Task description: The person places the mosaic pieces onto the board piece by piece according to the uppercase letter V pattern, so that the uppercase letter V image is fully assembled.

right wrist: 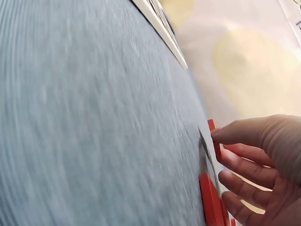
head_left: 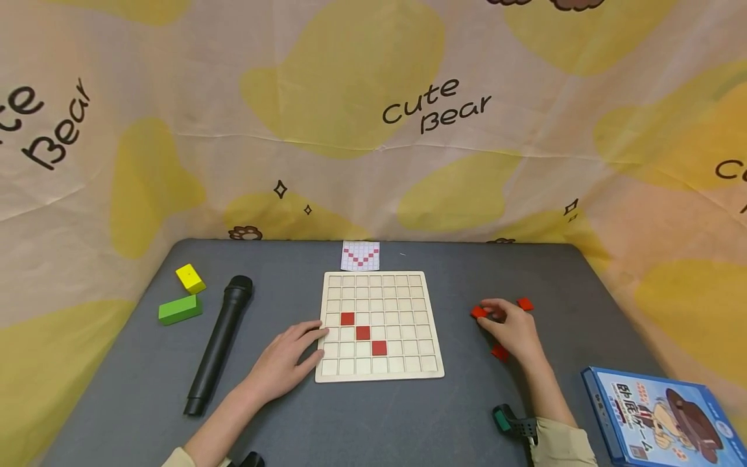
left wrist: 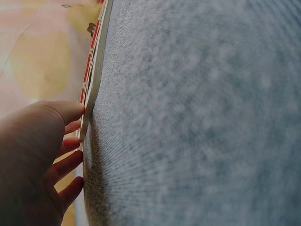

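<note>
A pale square grid board (head_left: 406, 318) lies mid-table with three red tiles (head_left: 363, 333) in its cells, running diagonally down to the right. Along its left edge, my left hand (head_left: 284, 360) rests with fingers spread; the left wrist view shows its thumb and fingertips against the board's edge (left wrist: 96, 70). To the right of the board, my right hand (head_left: 513, 329) pinches a red tile (head_left: 478, 312) between thumb and fingers. In the right wrist view that tile (right wrist: 217, 151) stands just off the table. Two loose red tiles lie near this hand, one beyond it (head_left: 525, 303), one under the wrist side (head_left: 499, 352).
A small pattern card (head_left: 360, 255) with a pink V sits behind the board. At left are a black microphone (head_left: 219, 347), a green block (head_left: 179, 310) and a yellow block (head_left: 190, 278). A blue game box (head_left: 665, 415) occupies the front right. Patterned cloth (head_left: 327, 97) hangs behind the table.
</note>
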Motion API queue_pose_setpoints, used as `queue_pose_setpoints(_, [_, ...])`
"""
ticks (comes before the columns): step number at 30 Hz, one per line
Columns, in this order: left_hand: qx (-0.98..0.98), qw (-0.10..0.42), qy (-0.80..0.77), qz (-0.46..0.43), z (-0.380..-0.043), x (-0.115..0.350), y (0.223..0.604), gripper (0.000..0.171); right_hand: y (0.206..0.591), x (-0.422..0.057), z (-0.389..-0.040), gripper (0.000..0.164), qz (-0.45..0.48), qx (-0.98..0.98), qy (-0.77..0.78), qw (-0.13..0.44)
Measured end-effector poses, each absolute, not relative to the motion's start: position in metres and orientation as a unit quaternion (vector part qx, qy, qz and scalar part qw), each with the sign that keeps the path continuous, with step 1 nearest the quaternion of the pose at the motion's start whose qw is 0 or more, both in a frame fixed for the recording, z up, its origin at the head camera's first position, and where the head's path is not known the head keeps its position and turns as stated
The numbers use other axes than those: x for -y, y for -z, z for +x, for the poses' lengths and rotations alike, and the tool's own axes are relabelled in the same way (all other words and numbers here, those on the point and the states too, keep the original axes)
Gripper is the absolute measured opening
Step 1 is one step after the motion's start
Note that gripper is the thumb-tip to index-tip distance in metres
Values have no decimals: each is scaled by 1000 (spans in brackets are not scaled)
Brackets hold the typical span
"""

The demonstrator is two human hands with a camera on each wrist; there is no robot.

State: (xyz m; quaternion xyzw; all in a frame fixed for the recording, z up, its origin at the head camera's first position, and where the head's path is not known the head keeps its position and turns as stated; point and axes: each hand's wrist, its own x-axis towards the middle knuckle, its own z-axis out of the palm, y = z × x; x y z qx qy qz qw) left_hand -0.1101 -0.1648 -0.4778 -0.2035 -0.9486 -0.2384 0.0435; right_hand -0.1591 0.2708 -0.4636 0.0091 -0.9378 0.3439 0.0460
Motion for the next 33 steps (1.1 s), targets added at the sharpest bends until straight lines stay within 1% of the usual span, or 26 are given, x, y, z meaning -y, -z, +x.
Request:
queue_pose_setpoints(11, [949, 50, 233, -207, -111, 165, 479, 41, 465, -229, -172, 34, 49, 925, -370, 69])
queue_pose_setpoints(20, [949, 48, 233, -208, -111, 166, 480, 41, 459, -189, -179, 34, 80, 913, -398, 40])
queue_pose_setpoints(26, [948, 46, 237, -209, -110, 166, 479, 40, 457, -165, -182, 33, 110, 901, -418, 39])
queue_pose_setpoints(33, [948, 46, 236, -208, -110, 166, 478, 40, 457, -140, -184, 32, 120, 891, -438, 24])
